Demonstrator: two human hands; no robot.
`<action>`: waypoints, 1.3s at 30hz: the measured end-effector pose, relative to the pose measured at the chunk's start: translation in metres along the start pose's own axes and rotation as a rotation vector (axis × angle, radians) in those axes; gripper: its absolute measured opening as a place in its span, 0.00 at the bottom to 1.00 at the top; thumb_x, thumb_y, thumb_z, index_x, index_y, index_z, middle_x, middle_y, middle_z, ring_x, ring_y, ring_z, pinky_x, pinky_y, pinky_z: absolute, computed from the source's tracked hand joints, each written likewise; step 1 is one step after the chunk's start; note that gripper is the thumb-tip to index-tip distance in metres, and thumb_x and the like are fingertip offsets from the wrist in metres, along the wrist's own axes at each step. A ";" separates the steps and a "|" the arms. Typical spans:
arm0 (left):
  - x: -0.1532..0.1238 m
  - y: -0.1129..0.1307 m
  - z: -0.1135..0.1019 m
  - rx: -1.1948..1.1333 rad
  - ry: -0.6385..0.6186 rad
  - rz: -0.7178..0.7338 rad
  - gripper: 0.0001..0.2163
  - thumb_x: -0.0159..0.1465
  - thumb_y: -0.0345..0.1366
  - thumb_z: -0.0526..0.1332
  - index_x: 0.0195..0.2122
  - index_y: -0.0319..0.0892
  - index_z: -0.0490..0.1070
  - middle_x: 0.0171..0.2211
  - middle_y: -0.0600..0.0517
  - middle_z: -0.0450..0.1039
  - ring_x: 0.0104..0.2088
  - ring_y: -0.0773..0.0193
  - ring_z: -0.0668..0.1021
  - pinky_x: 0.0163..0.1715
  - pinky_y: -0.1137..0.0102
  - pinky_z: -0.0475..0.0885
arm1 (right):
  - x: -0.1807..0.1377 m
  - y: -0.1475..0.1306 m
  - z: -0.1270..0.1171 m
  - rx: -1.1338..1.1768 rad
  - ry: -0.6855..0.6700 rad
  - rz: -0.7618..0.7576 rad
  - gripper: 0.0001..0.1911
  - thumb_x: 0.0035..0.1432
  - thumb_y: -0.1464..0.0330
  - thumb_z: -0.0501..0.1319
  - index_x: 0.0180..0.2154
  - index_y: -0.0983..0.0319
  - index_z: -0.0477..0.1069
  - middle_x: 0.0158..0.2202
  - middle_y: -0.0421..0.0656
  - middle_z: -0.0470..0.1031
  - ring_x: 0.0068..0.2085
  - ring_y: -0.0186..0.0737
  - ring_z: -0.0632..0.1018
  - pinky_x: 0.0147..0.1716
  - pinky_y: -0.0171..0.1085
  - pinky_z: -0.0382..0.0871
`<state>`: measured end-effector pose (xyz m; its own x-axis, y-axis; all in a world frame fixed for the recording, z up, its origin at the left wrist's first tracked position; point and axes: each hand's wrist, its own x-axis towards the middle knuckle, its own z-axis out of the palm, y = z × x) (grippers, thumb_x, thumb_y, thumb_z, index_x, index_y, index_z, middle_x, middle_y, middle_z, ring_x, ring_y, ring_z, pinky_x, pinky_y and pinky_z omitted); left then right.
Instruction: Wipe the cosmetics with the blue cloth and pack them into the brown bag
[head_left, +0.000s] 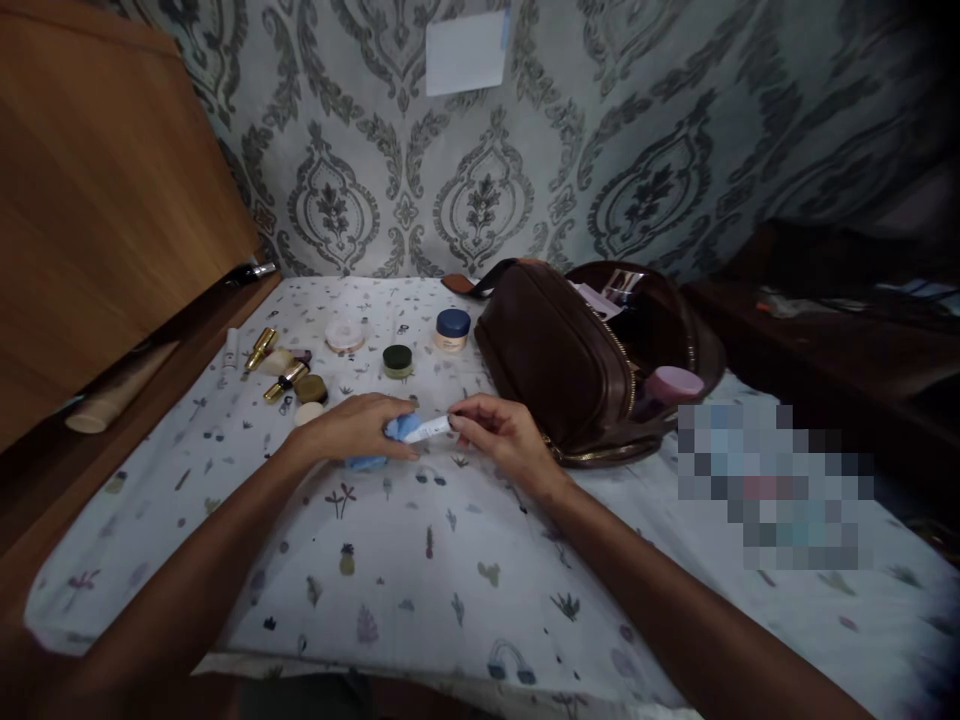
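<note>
In the head view, my left hand (367,425) is closed round a soft light blue cloth (403,428), which wraps one end of a slim white tube (429,431). Part of the cloth hangs below the palm. My right hand (504,435) pinches the tube's other end between thumb and fingers. Small print on the tube is too blurred to read. Just behind the left hand lies a round cream-coloured item (308,413), partly hidden by the wrist. Beside it stands a small jar with a brownish gold lid (310,388).
A brown zip bag (551,365) stands unzipped at the right, a pink-lidded container (675,384) inside. A blue-lidded jar (452,329), green-lidded jar (397,361), clear round case (345,336) and gold lipstick tubes (260,349) lie on the patterned cloth. A wooden panel (112,150) borders the left.
</note>
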<state>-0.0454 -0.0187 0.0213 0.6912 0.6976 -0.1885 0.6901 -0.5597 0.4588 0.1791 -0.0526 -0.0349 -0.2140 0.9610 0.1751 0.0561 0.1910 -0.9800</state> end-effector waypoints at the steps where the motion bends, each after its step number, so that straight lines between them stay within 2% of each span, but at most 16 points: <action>1: 0.000 -0.002 -0.002 -0.018 -0.011 -0.012 0.18 0.59 0.54 0.64 0.36 0.43 0.70 0.33 0.54 0.72 0.35 0.60 0.73 0.32 0.71 0.60 | 0.001 0.000 -0.001 0.010 0.012 -0.007 0.13 0.53 0.60 0.68 0.35 0.62 0.76 0.25 0.38 0.73 0.25 0.33 0.73 0.26 0.33 0.68; 4: -0.002 -0.009 -0.006 -0.089 -0.039 -0.042 0.20 0.57 0.57 0.63 0.32 0.43 0.70 0.30 0.55 0.70 0.30 0.63 0.71 0.29 0.71 0.58 | 0.002 0.001 -0.004 0.028 0.001 -0.030 0.12 0.52 0.61 0.68 0.36 0.62 0.76 0.26 0.38 0.73 0.26 0.33 0.73 0.26 0.33 0.67; 7: -0.003 -0.014 -0.011 -0.169 -0.028 -0.048 0.20 0.61 0.57 0.59 0.29 0.42 0.69 0.27 0.55 0.66 0.28 0.64 0.68 0.27 0.71 0.57 | 0.002 0.001 -0.005 0.031 -0.040 -0.036 0.12 0.53 0.62 0.68 0.38 0.62 0.77 0.27 0.39 0.74 0.28 0.33 0.73 0.26 0.33 0.65; 12: 0.000 -0.007 -0.005 -0.184 0.227 0.006 0.19 0.65 0.53 0.54 0.28 0.42 0.66 0.26 0.55 0.64 0.29 0.64 0.67 0.30 0.71 0.60 | 0.000 0.002 -0.003 0.004 -0.070 -0.095 0.11 0.53 0.62 0.68 0.38 0.61 0.78 0.26 0.37 0.71 0.27 0.32 0.69 0.27 0.33 0.63; 14: 0.003 0.000 0.002 -0.222 0.267 0.072 0.18 0.67 0.52 0.53 0.30 0.42 0.66 0.28 0.56 0.63 0.31 0.65 0.68 0.32 0.71 0.61 | -0.001 0.002 -0.001 -0.003 -0.073 -0.118 0.11 0.53 0.62 0.68 0.37 0.61 0.78 0.27 0.38 0.72 0.28 0.33 0.70 0.28 0.34 0.64; 18: 0.008 0.008 0.014 -0.298 0.119 0.142 0.17 0.62 0.52 0.60 0.30 0.42 0.65 0.28 0.57 0.61 0.31 0.65 0.67 0.33 0.72 0.61 | -0.002 0.001 0.001 0.013 -0.069 -0.138 0.10 0.53 0.63 0.69 0.37 0.60 0.79 0.31 0.41 0.76 0.33 0.36 0.74 0.34 0.37 0.68; 23: 0.007 0.003 0.013 -0.373 0.000 0.070 0.17 0.55 0.49 0.67 0.32 0.42 0.66 0.30 0.57 0.62 0.34 0.64 0.68 0.34 0.72 0.62 | -0.001 0.001 -0.001 0.040 -0.046 -0.129 0.12 0.52 0.60 0.70 0.37 0.60 0.80 0.30 0.41 0.76 0.30 0.36 0.73 0.32 0.36 0.68; 28: 0.007 0.000 0.011 -0.355 0.007 0.055 0.17 0.55 0.50 0.66 0.33 0.42 0.67 0.31 0.57 0.63 0.35 0.63 0.69 0.35 0.71 0.63 | 0.001 0.002 -0.003 0.147 0.026 -0.076 0.14 0.50 0.60 0.72 0.39 0.60 0.79 0.30 0.40 0.76 0.29 0.33 0.73 0.30 0.35 0.68; 31: 0.008 -0.001 0.014 -0.360 0.021 0.060 0.17 0.56 0.50 0.65 0.31 0.42 0.66 0.30 0.56 0.63 0.34 0.63 0.69 0.35 0.71 0.63 | 0.002 0.002 -0.003 0.194 0.011 -0.047 0.18 0.50 0.58 0.72 0.41 0.60 0.78 0.31 0.40 0.77 0.30 0.33 0.73 0.29 0.34 0.69; 34: 0.008 -0.002 0.016 -0.357 0.045 0.051 0.16 0.57 0.49 0.65 0.33 0.42 0.68 0.31 0.55 0.66 0.36 0.62 0.70 0.36 0.71 0.64 | 0.003 0.003 -0.002 0.168 -0.018 -0.016 0.19 0.51 0.55 0.70 0.40 0.62 0.78 0.26 0.38 0.74 0.27 0.32 0.72 0.27 0.33 0.67; 39: 0.010 -0.003 0.017 -0.356 0.049 0.060 0.15 0.57 0.48 0.65 0.32 0.42 0.67 0.31 0.56 0.65 0.34 0.63 0.70 0.35 0.71 0.63 | 0.003 0.005 -0.001 0.134 0.002 0.001 0.22 0.50 0.52 0.70 0.38 0.62 0.76 0.21 0.34 0.67 0.21 0.29 0.65 0.20 0.31 0.59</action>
<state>-0.0371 -0.0180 0.0032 0.7111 0.6937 -0.1145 0.5250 -0.4157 0.7426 0.1798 -0.0482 -0.0391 -0.2124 0.9616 0.1738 -0.0743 0.1614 -0.9841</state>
